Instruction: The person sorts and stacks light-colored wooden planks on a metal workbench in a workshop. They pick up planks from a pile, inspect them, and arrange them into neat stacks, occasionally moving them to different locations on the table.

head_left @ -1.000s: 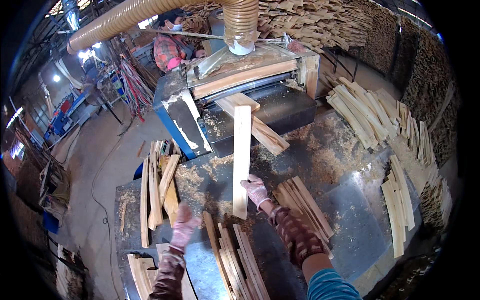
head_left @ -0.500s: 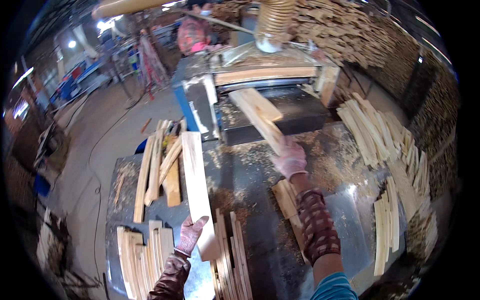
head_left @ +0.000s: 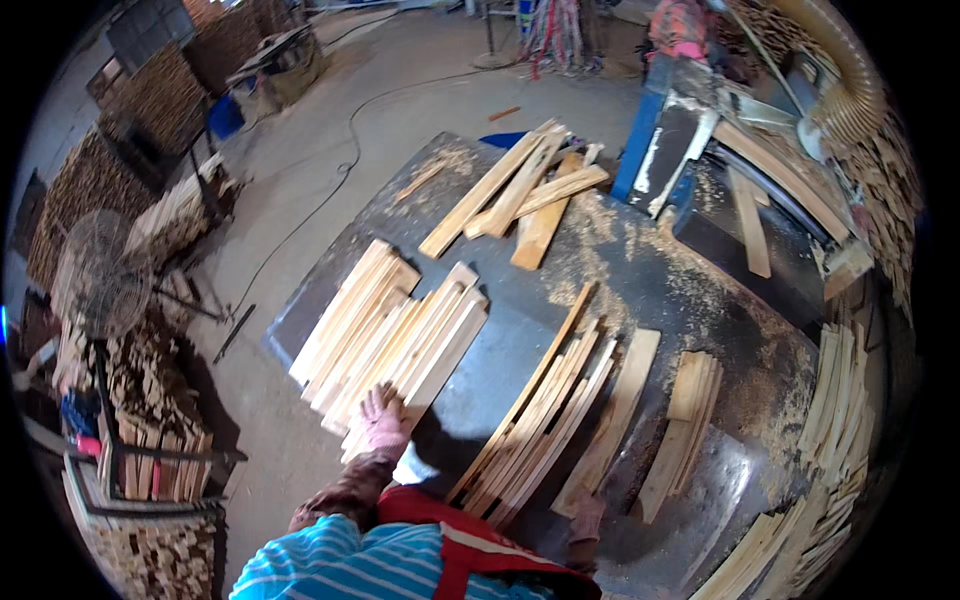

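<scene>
A row of pale planed boards (head_left: 380, 340) lies side by side at the left of the metal table (head_left: 520, 350). Flat on their near ends rests my left hand (head_left: 382, 420), gloved in pink, fingers spread. My right hand (head_left: 588, 516), in a similar glove, is low at the table's near side, closed at the near end of a wide wooden board (head_left: 618, 410); its fingertips are partly hidden. Left of that board are several narrow strips (head_left: 545, 420); to its right is a small pile of boards (head_left: 685, 425).
At the back right stands a planer (head_left: 690, 150) with a board (head_left: 748, 220) on its bed and a ribbed hose (head_left: 845, 90) above. Loose boards (head_left: 520, 195) lie crossed at the table's far side. Left are a fan (head_left: 105, 275) and wood stacks (head_left: 165, 400). A person (head_left: 680, 30) is beyond the planer.
The view has swung left. My left hand has laid its board among the left row and opened. My right hand has let go of the board at the planer and come back to a board on the table.
</scene>
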`<state>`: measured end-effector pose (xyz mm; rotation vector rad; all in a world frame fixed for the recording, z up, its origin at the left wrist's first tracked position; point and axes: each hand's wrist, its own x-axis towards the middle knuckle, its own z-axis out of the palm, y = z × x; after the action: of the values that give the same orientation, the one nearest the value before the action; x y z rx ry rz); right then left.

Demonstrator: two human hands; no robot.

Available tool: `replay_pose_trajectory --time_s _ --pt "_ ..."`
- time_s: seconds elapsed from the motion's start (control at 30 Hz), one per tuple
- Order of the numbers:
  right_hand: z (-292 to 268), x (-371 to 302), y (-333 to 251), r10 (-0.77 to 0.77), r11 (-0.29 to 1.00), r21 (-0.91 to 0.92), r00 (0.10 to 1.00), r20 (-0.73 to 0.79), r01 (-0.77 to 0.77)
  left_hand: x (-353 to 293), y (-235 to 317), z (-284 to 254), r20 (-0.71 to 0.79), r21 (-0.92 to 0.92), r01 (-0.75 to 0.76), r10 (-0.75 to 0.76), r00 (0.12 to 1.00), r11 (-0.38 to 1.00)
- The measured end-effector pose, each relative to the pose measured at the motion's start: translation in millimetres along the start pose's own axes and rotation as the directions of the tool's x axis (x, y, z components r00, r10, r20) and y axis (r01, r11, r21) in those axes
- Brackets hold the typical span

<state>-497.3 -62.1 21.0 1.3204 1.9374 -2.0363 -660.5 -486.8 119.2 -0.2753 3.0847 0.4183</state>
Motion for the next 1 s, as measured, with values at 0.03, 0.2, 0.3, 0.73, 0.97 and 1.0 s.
replay_pose_trajectory --time_s 0.03,0.2,0.3,0.73,0.97,1.0 --pt "-17.2 -4.6 33.7 0.041 0.968 0.242 0.996 0.085 -0.060 1.2 2.4 8.7 -0.067 0.029 0.034 -0.032 0.997 0.999" --pt "-77.2 -28.2 25.2 -0.389 0.805 -0.331 0.859 0.332 0.493 42.5 72.7 2.9 -0.017 -0.266 -0.055 0.053 0.998 0.962" --pt "-63.4 -36.8 -35.8 -0.196 0.970 0.181 0.962 0.190 0.161 59.9 128.1 -10.5 0.322 -0.630 -0.042 0.309 0.895 0.776" --pt "19.5 -26.1 -190.7 -0.387 0.795 -0.204 0.736 0.555 0.571 84.5 137.4 -22.4 0.500 -0.804 0.555 0.263 0.826 -0.214" --pt "-37.6 113.5 -346.2 -0.503 0.618 -0.685 0.864 0.032 0.385 260.4 103.2 -29.0 0.453 -0.785 0.419 0.039 0.891 -0.456" --pt "-36.8 135.4 -365.6 -0.522 0.619 -0.691 0.853 -0.005 0.374 294.6 100.2 -36.5 0.424 -0.798 0.376 0.005 0.906 -0.470"
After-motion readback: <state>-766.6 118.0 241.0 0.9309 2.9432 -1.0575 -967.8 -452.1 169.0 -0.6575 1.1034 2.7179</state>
